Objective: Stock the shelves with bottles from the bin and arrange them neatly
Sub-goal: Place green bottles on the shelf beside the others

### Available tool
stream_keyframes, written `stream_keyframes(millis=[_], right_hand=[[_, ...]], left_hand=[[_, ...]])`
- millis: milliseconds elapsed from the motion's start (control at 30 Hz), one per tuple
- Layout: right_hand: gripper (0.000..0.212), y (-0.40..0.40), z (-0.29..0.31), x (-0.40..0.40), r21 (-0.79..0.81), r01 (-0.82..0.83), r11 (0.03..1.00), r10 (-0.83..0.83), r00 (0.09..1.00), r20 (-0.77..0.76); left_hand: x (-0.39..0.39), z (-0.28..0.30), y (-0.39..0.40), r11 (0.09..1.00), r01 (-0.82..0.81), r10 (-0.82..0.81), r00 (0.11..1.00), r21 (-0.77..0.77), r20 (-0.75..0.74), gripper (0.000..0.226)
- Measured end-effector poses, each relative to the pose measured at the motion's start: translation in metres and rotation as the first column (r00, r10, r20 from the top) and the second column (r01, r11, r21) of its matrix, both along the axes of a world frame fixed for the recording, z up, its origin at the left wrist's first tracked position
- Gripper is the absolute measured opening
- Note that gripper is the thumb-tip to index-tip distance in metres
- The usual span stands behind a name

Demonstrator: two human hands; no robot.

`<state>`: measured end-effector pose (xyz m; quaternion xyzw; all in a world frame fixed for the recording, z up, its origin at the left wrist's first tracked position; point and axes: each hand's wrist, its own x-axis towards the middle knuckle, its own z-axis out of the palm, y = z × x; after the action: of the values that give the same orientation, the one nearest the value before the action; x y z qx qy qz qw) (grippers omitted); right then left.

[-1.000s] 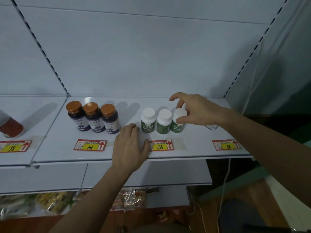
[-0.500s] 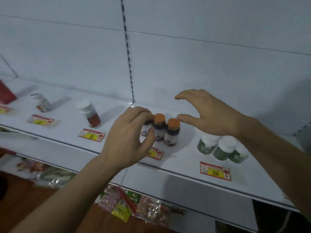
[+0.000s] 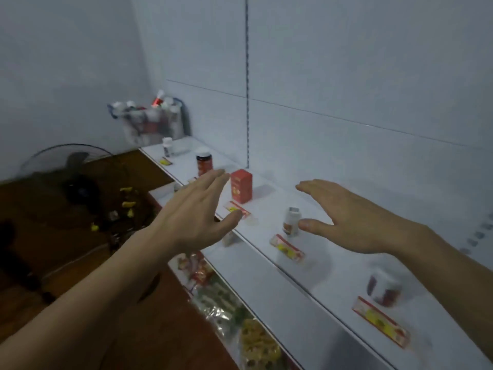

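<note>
My left hand (image 3: 197, 217) and my right hand (image 3: 346, 217) hover over the white shelf (image 3: 333, 279), fingers straight, holding nothing. A small white bottle (image 3: 292, 221) stands just left of my right thumb; whether they touch I cannot tell. A red box (image 3: 241, 185) stands between the hands, farther back. A dark jar with a white cap (image 3: 204, 164) and a small white bottle (image 3: 167, 146) stand farther left. A blurred white and red bottle (image 3: 384, 285) stands at the right, under my right forearm. The clear bin (image 3: 149, 124) full of bottles sits at the shelf's far left end.
Red and yellow price tags (image 3: 380, 321) line the shelf's front edge. Packaged snacks (image 3: 221, 303) lie on the lower shelf. A floor fan (image 3: 74, 182) stands at the left on the brown floor. A slotted upright (image 3: 246, 81) divides the back panel.
The view has swung left along the shelf, away from the orange-capped and green bottles. Both hands have let go of the bottles and now hover with straight fingers, wide apart.
</note>
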<state>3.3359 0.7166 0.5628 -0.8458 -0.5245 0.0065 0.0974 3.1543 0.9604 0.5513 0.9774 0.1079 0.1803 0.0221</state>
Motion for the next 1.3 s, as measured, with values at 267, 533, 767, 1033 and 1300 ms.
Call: stream_keyframes(millis=[267, 533, 767, 1033, 1300], right_hand=[[0.081, 0.245, 0.016, 0.011, 0.010, -0.191, 0.981, 0.192, 0.980, -0.054], [0.077, 0.439, 0.023, 0.062, -0.016, -0.261, 0.965, 0.260, 0.965, -0.024], [0.070, 0.605, 0.053, 0.123, 0.044, -0.318, 0.947, 0.319, 0.948, -0.014], [0.048, 0.787, 0.053, 0.165, 0.038, -0.316, 0.948, 0.318, 0.948, -0.032], [0.039, 0.948, 0.048, 0.199, 0.033, -0.279, 0.960, 0.280, 0.958, -0.064]], left_hand=[[-0.033, 0.026, 0.191, 0.984, -0.177, 0.174, 0.978, -0.015, -0.112, 0.083], [-0.005, 0.043, 0.345, 0.952, -0.305, 0.297, 0.941, -0.029, -0.159, 0.081], [0.042, 0.063, 0.495, 0.938, -0.344, 0.334, 0.932, -0.052, -0.144, 0.073], [0.093, 0.056, 0.680, 0.907, -0.401, 0.377, 0.910, -0.129, -0.173, 0.078], [0.168, 0.048, 0.860, 0.950, -0.304, 0.291, 0.945, -0.073, -0.151, 0.078]])
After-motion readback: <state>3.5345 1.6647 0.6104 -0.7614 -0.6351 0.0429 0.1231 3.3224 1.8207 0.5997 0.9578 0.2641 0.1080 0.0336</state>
